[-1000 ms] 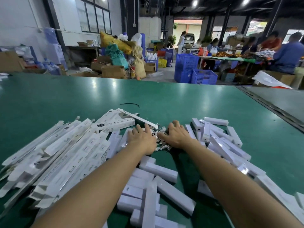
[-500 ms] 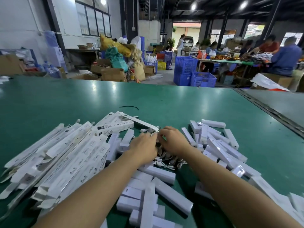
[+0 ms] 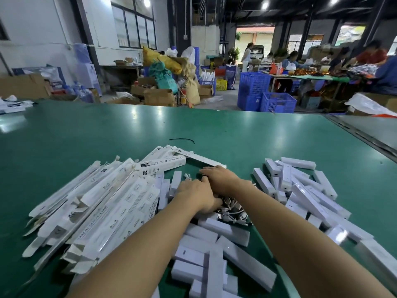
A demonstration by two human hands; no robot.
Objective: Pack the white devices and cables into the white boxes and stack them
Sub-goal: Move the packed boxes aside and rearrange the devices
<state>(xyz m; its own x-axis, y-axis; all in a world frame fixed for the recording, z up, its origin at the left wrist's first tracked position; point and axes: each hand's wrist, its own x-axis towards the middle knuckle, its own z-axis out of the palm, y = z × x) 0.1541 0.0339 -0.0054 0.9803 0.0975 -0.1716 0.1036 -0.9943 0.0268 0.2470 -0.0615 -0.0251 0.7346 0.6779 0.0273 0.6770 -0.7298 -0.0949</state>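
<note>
Two bare hands meet at mid-table, touching each other, over a tangle of white cables (image 3: 233,210). Left hand (image 3: 194,195): back to the camera, fingers bent down into the tangle; whether they grip a cable cannot be told. Right hand (image 3: 221,179): palm down, fingers close together and pointing left, just beyond the left hand; anything beneath it is hidden. White devices (image 3: 300,191) lie loose in a heap right of the hands, with more of them nearer, between the forearms. Flattened white boxes (image 3: 101,203) lie piled to the left, the far end of the pile reaching just past the right hand. All rest on the green table (image 3: 236,130). A thin black strand (image 3: 182,139) lies apart, farther back.
</note>
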